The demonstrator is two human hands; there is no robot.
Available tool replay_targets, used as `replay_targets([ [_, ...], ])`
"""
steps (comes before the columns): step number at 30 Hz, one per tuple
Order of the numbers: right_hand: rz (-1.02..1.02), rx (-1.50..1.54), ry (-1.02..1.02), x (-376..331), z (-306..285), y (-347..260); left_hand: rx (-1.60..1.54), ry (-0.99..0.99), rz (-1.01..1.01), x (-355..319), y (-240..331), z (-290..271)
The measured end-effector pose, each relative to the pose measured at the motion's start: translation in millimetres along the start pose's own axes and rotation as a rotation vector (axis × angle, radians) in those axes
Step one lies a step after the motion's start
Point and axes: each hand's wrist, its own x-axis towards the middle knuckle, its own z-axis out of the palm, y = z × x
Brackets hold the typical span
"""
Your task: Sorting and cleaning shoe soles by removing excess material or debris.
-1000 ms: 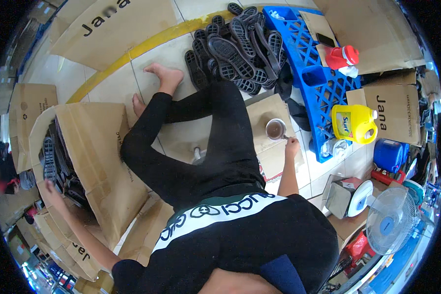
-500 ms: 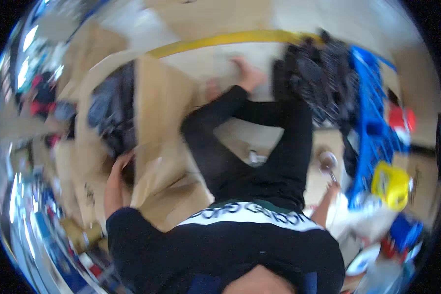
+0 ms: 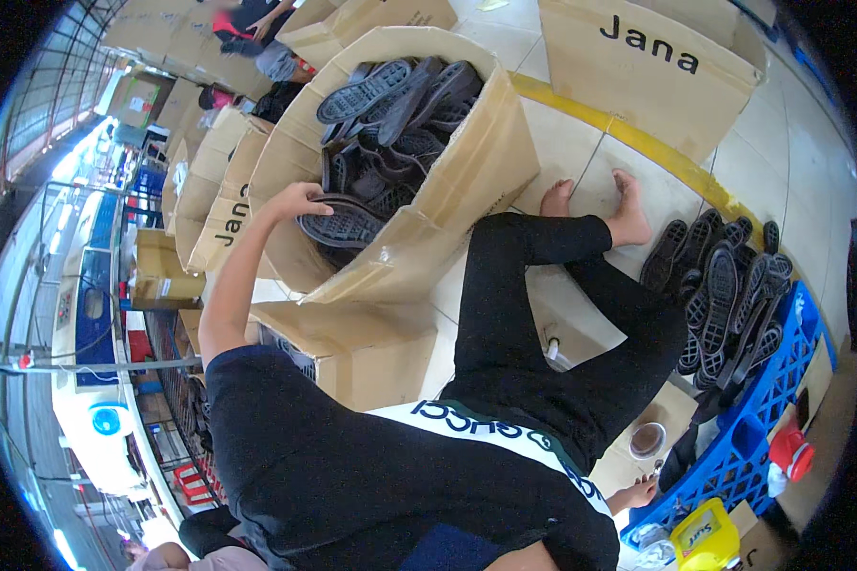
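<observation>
My left hand [image 3: 300, 202] reaches into a tall cardboard box [image 3: 476, 181] at the left. Its thumb and fingers close on the end of a dark shoe [image 3: 343, 224], whose patterned sole faces up. More dark shoes [image 3: 400, 105] are heaped in that box. At the lower right my right hand [image 3: 636, 494] has its fingers closed around a small, thin, metallic-looking thing [image 3: 658, 468] that is too small to name. Just beyond the fingertips stands a round tub [image 3: 647, 440] with brown contents, on a flat piece of cardboard.
A row of dark shoes [image 3: 719, 290] lies along a blue plastic crate [image 3: 767, 419] at my right. Near it are a yellow bottle [image 3: 707, 538] and a red-and-white container [image 3: 792, 455]. Other cardboard boxes [image 3: 647, 76] stand ahead and left. Another person [image 3: 267, 33] is at the far left.
The view has swung leftward and sharpened. The left box, with my left hand in it, now shows more fully. My left hand now visibly grips a shoe; my right hand stays by the tub.
</observation>
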Motion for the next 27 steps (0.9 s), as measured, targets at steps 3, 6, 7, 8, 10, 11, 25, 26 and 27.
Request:
replay_targets([
  [3, -0.031, -0.003, -0.013, -2, 17, -10, -0.039, 0.013, -0.029, -13, 16, -12],
  [6, -0.075, -0.005, -0.094, -4, 36, -4, 0.018, 0.169, 0.100, -24, 21, -16],
  [7, -0.072, 0.002, -0.099, -2, 38, -4, 0.028, 0.058, -0.049, -28, 24, -18],
  [8, -0.108, -0.057, -0.083, -4, 36, -6, 0.043, -0.054, -0.183, -26, 33, -22],
  [10, -0.204, -0.189, -0.061, -7, 42, -23, 0.027, 0.123, -0.142, -53, 35, -20],
  [11, -0.252, -0.261, -0.011, -11, 36, -29, 0.008, 0.279, -0.069, -53, 40, -19],
  [25, 0.014, -0.146, -0.063, 7, 42, 28, 0.471, 1.137, 0.025, -110, 92, -65],
  [26, 0.029, -0.167, -0.065, 7, 41, 27, 0.429, 1.189, 0.037, -108, 90, -68],
  [27, 0.027, -0.167, -0.057, 8, 40, 28, 0.386, 1.239, 0.049, -105, 88, -70],
])
